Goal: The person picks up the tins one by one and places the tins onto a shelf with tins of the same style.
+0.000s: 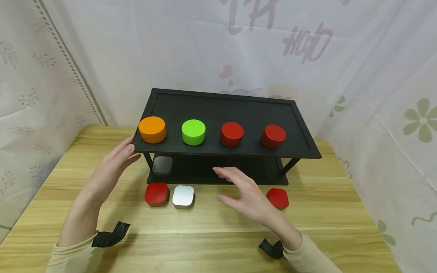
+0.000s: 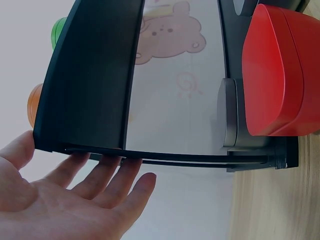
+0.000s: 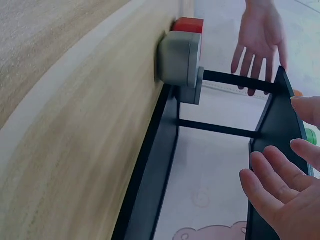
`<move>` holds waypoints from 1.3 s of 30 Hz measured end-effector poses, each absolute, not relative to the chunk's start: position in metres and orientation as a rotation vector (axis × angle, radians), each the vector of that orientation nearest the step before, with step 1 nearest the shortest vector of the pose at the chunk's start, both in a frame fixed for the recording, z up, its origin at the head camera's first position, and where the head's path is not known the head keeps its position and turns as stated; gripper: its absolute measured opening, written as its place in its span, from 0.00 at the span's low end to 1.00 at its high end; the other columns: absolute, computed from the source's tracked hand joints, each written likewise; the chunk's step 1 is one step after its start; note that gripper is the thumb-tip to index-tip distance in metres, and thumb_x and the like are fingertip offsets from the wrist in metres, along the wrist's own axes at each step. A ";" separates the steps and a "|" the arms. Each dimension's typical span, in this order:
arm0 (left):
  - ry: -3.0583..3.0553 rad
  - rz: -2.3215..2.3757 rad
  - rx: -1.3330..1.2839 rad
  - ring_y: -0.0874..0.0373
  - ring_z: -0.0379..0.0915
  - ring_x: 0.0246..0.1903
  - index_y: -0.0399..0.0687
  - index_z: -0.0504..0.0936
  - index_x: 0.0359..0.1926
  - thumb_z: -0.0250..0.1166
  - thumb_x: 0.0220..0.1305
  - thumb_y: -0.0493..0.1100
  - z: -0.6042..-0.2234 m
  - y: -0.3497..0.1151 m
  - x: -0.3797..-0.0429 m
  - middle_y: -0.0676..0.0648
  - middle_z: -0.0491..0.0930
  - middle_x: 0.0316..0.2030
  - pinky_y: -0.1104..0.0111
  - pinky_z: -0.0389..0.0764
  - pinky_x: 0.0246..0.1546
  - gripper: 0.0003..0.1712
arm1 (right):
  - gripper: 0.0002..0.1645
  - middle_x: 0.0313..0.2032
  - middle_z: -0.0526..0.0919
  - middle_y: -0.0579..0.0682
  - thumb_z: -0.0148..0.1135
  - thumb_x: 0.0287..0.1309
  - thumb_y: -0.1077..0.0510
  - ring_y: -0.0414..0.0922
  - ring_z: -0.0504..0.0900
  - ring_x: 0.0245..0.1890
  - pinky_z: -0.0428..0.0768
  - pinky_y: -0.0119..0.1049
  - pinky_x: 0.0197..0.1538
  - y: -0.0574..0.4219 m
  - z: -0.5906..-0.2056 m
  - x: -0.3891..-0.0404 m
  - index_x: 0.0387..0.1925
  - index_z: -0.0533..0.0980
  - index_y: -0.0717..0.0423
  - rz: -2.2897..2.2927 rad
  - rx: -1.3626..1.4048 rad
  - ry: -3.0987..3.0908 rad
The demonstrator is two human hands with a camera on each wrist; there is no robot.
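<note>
A black two-tier rack (image 1: 218,108) stands on the wooden table. My left hand (image 1: 108,172) is at its left end, the thumb at the front corner of the upper tier and the other fingers, nearly straight, along the side edge. In front of the lower tier hovers my right hand (image 1: 244,193), fingers extended and nothing held. Along the upper tier's front stand an orange round container (image 1: 152,130), a bright green one (image 1: 193,132) and two red ones, the left red container (image 1: 232,134) and the right red container (image 1: 273,136). A dark grey rounded-square box (image 1: 162,165) rests at the lower tier's left end.
On the table before the rack sit a red rounded-square box (image 1: 156,194) and a silver box (image 1: 183,196) side by side. Another red box (image 1: 277,198) lies right of my right hand. A patterned white curtain (image 1: 191,45) hangs behind the table (image 1: 191,246).
</note>
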State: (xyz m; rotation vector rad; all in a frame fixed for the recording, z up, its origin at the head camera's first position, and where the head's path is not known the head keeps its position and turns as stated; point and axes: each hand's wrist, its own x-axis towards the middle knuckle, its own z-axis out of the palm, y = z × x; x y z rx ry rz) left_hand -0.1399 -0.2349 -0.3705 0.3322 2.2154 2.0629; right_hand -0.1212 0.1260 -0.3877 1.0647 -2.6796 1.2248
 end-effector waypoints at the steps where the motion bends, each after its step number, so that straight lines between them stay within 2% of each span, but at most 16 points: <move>1: 2.216 2.064 0.333 0.71 0.59 0.62 0.54 0.55 0.72 0.42 0.74 0.49 -0.371 -0.235 -0.140 0.51 0.54 0.71 0.83 0.65 0.56 0.28 | 0.41 0.59 0.70 0.34 0.67 0.53 0.53 0.37 0.71 0.58 0.76 0.35 0.58 0.125 -0.389 -0.121 0.67 0.60 0.33 1.225 1.061 -2.689; 5: 2.219 2.065 0.340 0.71 0.59 0.62 0.54 0.55 0.72 0.42 0.74 0.49 -0.371 -0.235 -0.140 0.52 0.55 0.71 0.84 0.65 0.56 0.28 | 0.42 0.58 0.69 0.30 0.68 0.53 0.52 0.32 0.71 0.57 0.76 0.34 0.58 0.120 -0.392 -0.123 0.66 0.59 0.28 1.222 1.054 -2.713; 16: 2.252 2.033 0.339 0.71 0.59 0.62 0.56 0.55 0.72 0.42 0.74 0.50 -0.370 -0.236 -0.139 0.52 0.54 0.71 0.84 0.65 0.56 0.28 | 0.43 0.59 0.68 0.29 0.68 0.53 0.51 0.29 0.71 0.55 0.76 0.30 0.58 0.105 -0.397 -0.129 0.66 0.58 0.27 1.155 1.095 -2.722; 26: 2.233 2.058 0.351 0.71 0.58 0.63 0.55 0.55 0.72 0.42 0.74 0.49 -0.369 -0.236 -0.139 0.53 0.55 0.71 0.84 0.65 0.56 0.28 | 0.41 0.59 0.69 0.31 0.66 0.54 0.51 0.31 0.72 0.55 0.77 0.32 0.56 0.090 -0.401 -0.131 0.67 0.59 0.29 1.111 1.135 -2.741; 33: 2.235 2.050 0.350 0.71 0.57 0.64 0.55 0.55 0.72 0.42 0.74 0.49 -0.370 -0.235 -0.140 0.52 0.54 0.71 0.84 0.65 0.56 0.28 | 0.42 0.58 0.70 0.34 0.66 0.53 0.49 0.39 0.74 0.56 0.78 0.34 0.54 0.081 -0.406 -0.131 0.68 0.58 0.31 1.067 1.127 -2.811; 39: 2.250 2.034 0.350 0.71 0.57 0.64 0.55 0.55 0.72 0.42 0.74 0.50 -0.371 -0.236 -0.140 0.52 0.54 0.72 0.84 0.65 0.56 0.28 | 0.43 0.57 0.71 0.35 0.67 0.52 0.48 0.35 0.72 0.55 0.78 0.33 0.54 0.071 -0.411 -0.131 0.67 0.59 0.31 1.024 1.106 -2.871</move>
